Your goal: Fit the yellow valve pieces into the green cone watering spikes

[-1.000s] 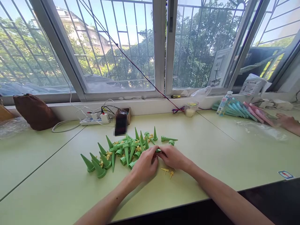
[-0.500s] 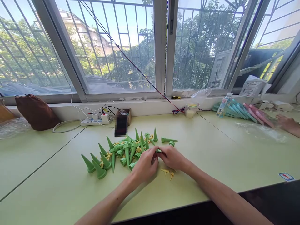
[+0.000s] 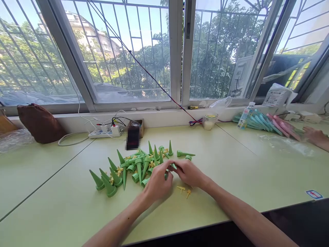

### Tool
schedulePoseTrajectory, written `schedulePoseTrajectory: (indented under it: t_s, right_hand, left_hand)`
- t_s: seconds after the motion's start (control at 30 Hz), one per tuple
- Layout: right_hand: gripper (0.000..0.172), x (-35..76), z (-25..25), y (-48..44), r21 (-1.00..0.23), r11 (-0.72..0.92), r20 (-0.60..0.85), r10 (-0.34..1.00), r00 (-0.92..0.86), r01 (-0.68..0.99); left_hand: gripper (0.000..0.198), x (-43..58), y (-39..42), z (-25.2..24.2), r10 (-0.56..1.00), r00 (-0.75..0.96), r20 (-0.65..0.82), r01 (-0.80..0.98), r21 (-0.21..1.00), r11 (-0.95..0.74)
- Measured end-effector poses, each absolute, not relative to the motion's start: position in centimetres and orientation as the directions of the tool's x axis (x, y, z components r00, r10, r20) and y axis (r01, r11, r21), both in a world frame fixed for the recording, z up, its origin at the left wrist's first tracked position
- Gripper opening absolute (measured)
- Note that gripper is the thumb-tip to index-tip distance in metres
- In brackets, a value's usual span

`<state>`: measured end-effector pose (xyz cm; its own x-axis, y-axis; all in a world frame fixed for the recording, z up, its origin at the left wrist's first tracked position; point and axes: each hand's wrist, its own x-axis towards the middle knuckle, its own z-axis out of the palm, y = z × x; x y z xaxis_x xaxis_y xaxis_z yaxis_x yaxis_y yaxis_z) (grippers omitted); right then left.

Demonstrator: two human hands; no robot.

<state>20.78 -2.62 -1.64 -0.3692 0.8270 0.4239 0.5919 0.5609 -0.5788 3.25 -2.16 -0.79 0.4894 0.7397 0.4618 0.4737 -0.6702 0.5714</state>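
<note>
My left hand [image 3: 159, 181] and my right hand [image 3: 189, 172] meet at the front right of a heap of green plastic spikes [image 3: 138, 168]. Both have curled fingers closed around one green spike [image 3: 174, 166]; its tip shows between them, and the rest is mostly hidden by the fingers. Small yellow T-shaped pieces [image 3: 181, 188] lie on the table just below my right hand. More yellow pieces are scattered among the heaped spikes. Several spikes [image 3: 109, 187] stand point-up at the left of the heap, and one spike [image 3: 185, 153] lies on its side beyond my right hand.
At the back stand a power strip [image 3: 105, 132], a blurred dark phone-like object [image 3: 133, 138], a lidded cup [image 3: 209, 121] and a bottle [image 3: 246, 116]. A brown bag [image 3: 39, 123] sits at left. Another person's hand [image 3: 315, 136] is by teal and pink items [image 3: 267, 122] at right.
The fingers of my left hand have shifted slightly and opened a small gap above the thumb. The spike tip between my hands has tilted a little. Everything else stays in place.
</note>
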Motion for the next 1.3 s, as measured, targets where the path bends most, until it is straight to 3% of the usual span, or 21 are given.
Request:
schedulePoseTrajectory:
  t_s: [0.27,0.53,0.8,1.3]
  right_hand:
    - [0.017,20.9,-2.3,-2.3,-0.533,0.588,0.454,0.806,-0.381,0.608]
    - [0.021,20.9,-2.3,-2.4,-0.518,0.599,0.444,0.798,-0.406,0.611]
    - [0.018,21.0,-2.0,-2.5,-0.550,0.595,0.424,0.803,-0.418,0.586]
    - [0.016,21.2,-2.6,-2.1,-0.500,0.612,0.446,0.788,-0.424,0.613]
  left_hand:
    - [0.018,3.4,-2.4,0.0,0.752,0.455,0.476,0.444,0.611,-0.655]
    - [0.031,3.7,-2.7,0.3,0.774,0.445,0.450,0.410,0.666,-0.623]
    - [0.017,3.7,-2.4,-0.1,0.779,0.417,0.468,0.397,0.678,-0.619]
    - [0.026,3.3,-2.0,0.1,0.791,0.453,0.410,0.445,0.665,-0.600]
